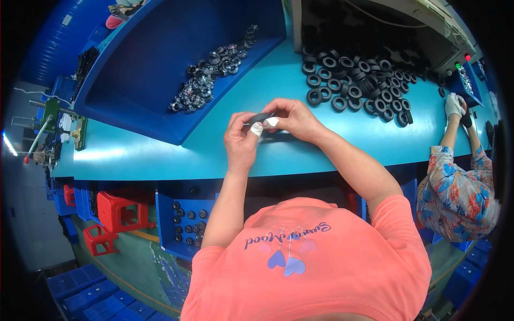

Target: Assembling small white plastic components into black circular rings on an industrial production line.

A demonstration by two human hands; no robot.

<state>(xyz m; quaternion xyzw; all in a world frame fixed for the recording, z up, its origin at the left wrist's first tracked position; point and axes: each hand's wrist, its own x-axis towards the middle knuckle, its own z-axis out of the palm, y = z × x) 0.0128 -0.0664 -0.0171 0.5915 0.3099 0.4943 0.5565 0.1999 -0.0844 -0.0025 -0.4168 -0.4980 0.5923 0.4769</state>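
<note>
Black ring (260,118) pinched between my two grips: left grip (241,132) shut on its left side, right grip (292,117) shut on its right. White wraps (257,129) on both thumb ends; part of the ring is hidden behind them. I have it raised over the turquoise surface (305,155). Ahead, left: blue bin (140,63), clear parts (197,89) heaped inside. Ahead, right: loose pile (369,83) of similar rings. Farther right: another person's gloved hand (453,106). Lower left: red stools (114,205) on the floor (131,250).
</note>
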